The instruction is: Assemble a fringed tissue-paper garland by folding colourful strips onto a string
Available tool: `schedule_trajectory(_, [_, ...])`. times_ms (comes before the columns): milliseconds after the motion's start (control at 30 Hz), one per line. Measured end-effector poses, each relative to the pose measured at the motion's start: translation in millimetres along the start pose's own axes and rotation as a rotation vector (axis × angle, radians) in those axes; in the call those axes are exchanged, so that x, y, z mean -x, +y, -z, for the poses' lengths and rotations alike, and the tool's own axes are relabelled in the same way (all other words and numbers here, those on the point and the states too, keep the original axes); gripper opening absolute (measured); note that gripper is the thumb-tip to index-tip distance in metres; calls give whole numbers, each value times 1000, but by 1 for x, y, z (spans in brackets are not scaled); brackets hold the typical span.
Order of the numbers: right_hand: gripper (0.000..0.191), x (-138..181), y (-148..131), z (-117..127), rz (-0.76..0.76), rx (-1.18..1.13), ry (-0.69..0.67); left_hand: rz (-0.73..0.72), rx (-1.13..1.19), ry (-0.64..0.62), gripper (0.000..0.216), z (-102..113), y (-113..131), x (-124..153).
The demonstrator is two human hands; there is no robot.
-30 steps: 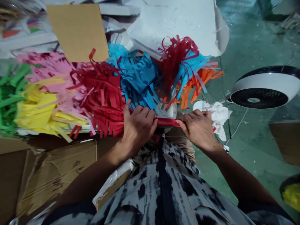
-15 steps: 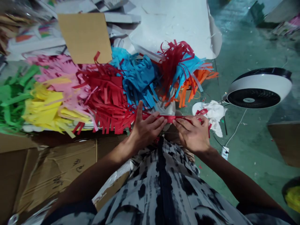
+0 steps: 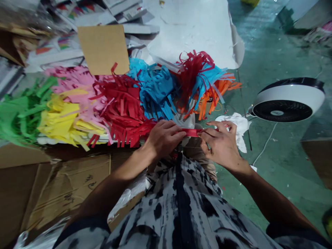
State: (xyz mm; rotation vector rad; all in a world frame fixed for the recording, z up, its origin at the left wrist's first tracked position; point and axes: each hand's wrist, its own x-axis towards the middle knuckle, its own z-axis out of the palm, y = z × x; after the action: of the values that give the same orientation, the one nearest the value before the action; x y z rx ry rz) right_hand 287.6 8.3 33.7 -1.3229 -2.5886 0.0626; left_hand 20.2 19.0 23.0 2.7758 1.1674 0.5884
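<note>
A short folded strip of red paper or cloth (image 3: 191, 132) stretches between my hands, just in front of my body. My left hand (image 3: 166, 138) presses closed fingers over its left part, beside the red fringe. At the strip's right end, my right hand (image 3: 220, 145) pinches with thumb and fingertip while its other fingers are raised and bent. To the left lies a heap of red fringe (image 3: 124, 107). Behind my hands is blue fringe (image 3: 158, 86), and a further dark red bunch (image 3: 193, 71) lies over blue and orange strips. My fingers hide both ends of the strip.
Pink (image 3: 75, 79), yellow (image 3: 61, 119) and green fringe (image 3: 24, 110) lie further left. A cardboard square (image 3: 105, 50) rests behind them. Cardboard boxes (image 3: 70, 186) stand at lower left. On the right are a white-and-black fan (image 3: 290, 100) and crumpled white cloth or tissue (image 3: 240, 129).
My left index finger, earlier pointing up, has folded down onto the strip. My right hand has lifted and curled its fingers; the red tails beyond it no longer show. The view has shifted slightly.
</note>
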Motion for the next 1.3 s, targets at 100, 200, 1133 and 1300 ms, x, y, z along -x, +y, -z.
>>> schedule_trajectory(100, [18, -3, 0, 1, 11, 14, 12, -71, -11, -84, 17, -17, 1, -9])
schedule_trajectory(200, [19, -8, -3, -3, 28, 15, 47, -56, 13, -78, 15, -20, -4, -9])
schedule_trajectory(1133, [20, -25, -9, -15, -65, 54, 36, 234, -15, 45, 20, -12, -3, -9])
schedule_trajectory(1300, [31, -5, -4, -23, 61, 52, 90, 53, -2, 4, 29, -13, -1, 4])
